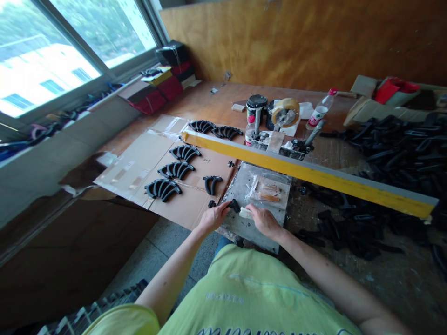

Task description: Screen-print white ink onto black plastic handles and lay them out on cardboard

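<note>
Left hand [211, 218] pinches black part [235, 205], which lies at its 2 o'clock, long axis roughly 9 to 4. Pale pad [246, 213] at part's 4 o'clock, contact unclear; right hand [266, 221], farther from part, pinches pad.

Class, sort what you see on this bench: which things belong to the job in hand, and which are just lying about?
Likely in the job:
black part in the left hand
pale piece in the right hand
black parts in rows on the cardboard

Probably just lying about:
rightmost bottle
tape roll
red box
</note>
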`<state>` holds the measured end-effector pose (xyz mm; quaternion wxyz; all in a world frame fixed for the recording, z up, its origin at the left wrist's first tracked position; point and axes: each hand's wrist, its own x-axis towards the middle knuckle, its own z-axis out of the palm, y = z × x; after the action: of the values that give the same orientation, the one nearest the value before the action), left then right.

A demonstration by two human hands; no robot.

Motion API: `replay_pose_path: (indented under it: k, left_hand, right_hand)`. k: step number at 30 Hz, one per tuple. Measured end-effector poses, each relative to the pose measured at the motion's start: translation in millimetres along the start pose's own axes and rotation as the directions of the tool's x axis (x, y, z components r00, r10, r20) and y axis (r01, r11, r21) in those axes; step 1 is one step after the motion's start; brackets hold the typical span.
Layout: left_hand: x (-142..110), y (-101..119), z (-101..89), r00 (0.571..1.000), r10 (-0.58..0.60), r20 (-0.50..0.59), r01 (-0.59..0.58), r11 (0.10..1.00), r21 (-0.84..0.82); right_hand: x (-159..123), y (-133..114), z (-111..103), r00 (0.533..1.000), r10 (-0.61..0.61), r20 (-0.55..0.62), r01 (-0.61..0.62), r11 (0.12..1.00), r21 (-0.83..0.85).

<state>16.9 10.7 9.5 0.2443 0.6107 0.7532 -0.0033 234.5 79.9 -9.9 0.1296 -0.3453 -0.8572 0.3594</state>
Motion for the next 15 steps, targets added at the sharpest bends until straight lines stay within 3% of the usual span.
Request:
replay_pose_path:
  k: [3,8,12,15]
  left_hand:
    - [1,-2,0.0,1.000,0.006,0.002,-0.006,1.000,-0.018]
    - [-1,-6,1.6,0.999,0.044,0.009,-0.043,0.996,-0.083]
    - [-5,-6,4.4,0.999,0.028,0.015,-0.026,0.991,-0.133]
    - [-6,-5,6.1,1.000,0.020,0.003,-0.019,0.984,-0.179]
  right_hand:
    - [21,5,-4,0.973,0.205,-0.108,-0.188,0.971,0.148]
    - [42,8,-2,0.950,0.277,-0.146,-0.213,0.913,0.347]
    - [39,4,2,0.936,0.158,-0.314,-0.084,0.968,0.238]
    - [34,-3,13,0.952,0.057,-0.300,-0.032,0.996,0.088]
